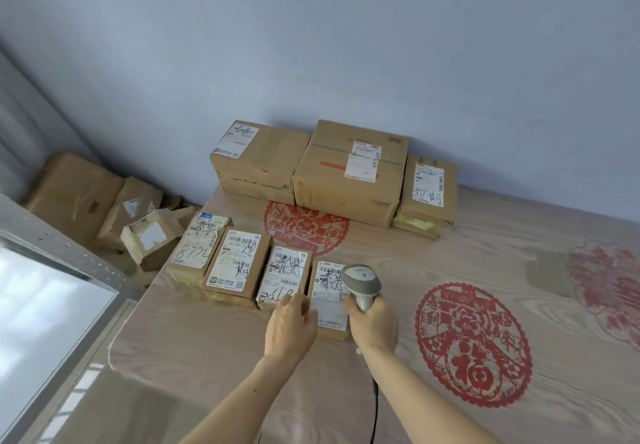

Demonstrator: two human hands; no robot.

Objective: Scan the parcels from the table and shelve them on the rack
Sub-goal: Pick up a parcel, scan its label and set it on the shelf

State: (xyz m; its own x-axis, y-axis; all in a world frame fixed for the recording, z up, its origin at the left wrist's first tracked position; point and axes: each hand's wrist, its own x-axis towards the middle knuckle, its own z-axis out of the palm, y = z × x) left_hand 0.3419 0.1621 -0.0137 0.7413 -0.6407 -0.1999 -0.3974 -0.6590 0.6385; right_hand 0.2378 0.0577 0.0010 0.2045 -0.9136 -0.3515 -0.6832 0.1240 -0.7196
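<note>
Head view looks down on the small parcel (330,296) lying flat, label up, at the right end of a row of four on the near-left part of the table (450,236). Over its right edge the right hand (375,319) grips the handle of a grey barcode scanner (362,282), fingers wrapped round the handle, the scanner's head above the label. The scanner's dark cable (375,409) trails toward the near edge. The left hand (289,327) rests at the parcel's left edge, where it meets the neighbouring parcel (284,277); its fingers lie close together and bend downward, though whether they pinch the box cannot be told. Left of these sit two more labelled parcels (237,263), the far-left one (197,248) marked with handwritten digits. Against the far wall stand three larger cartons (349,173), side by side. Red paper-cut designs (472,343) decorate the wood-grain tabletop. More boxes (104,201) are piled on the floor to the left, beyond a metal frame (59,249).
</note>
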